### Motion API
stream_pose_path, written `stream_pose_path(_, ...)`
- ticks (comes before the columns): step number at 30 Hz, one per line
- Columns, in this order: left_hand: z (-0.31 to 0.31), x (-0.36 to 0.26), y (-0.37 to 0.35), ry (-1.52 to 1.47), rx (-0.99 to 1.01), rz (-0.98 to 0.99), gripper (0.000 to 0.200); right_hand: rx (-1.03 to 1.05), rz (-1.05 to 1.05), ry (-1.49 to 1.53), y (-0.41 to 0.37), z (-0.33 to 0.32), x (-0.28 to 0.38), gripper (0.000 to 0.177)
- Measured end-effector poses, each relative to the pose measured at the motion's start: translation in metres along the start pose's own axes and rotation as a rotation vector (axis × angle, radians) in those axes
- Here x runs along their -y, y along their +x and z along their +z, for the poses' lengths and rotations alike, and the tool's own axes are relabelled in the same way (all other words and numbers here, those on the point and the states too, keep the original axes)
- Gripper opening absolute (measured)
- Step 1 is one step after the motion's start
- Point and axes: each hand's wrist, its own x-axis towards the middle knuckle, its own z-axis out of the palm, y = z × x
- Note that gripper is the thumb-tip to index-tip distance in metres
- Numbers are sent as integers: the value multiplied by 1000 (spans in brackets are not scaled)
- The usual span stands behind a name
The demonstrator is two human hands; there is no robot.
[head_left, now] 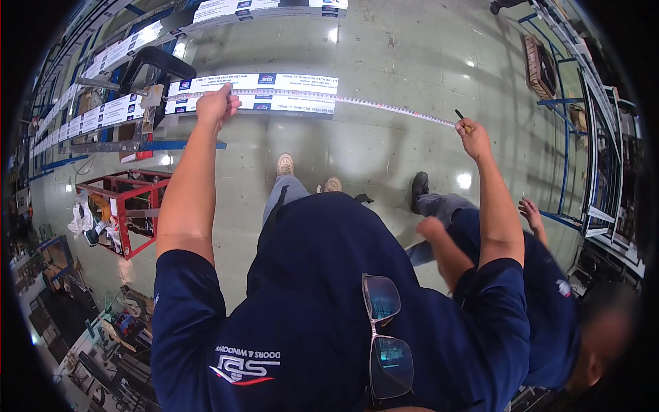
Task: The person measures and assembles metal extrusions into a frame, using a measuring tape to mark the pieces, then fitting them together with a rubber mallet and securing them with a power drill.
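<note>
A white measuring tape (384,106) is drawn out along a long profile (309,82) wrapped in white printed film and runs past its right end. Over the profile, my left hand (216,106) has its fingers closed at the tape. Out to the right, my right hand (473,139) grips the tape's other end; the tape case is mostly hidden in the palm. A dark pen (458,114) sticks up from the same fingers. Left of my left hand, a black clamp (154,62) stands at the profile.
A co-worker (542,288) in a navy shirt is close on my right, arms bent. A red metal frame cart (130,209) stands at lower left. Another wrapped profile (274,9) lies farther off. A rack (583,137) lines the right side.
</note>
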Motion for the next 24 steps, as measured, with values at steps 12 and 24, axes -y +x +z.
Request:
stream_pose_path(12, -19, 24, 23, 257, 91, 173, 54, -91, -203, 36, -1, 13, -14, 13)
stream_pose_path(24, 0, 41, -31, -198, 61, 166, 27, -72, -56, 92, -62, 13, -36, 14)
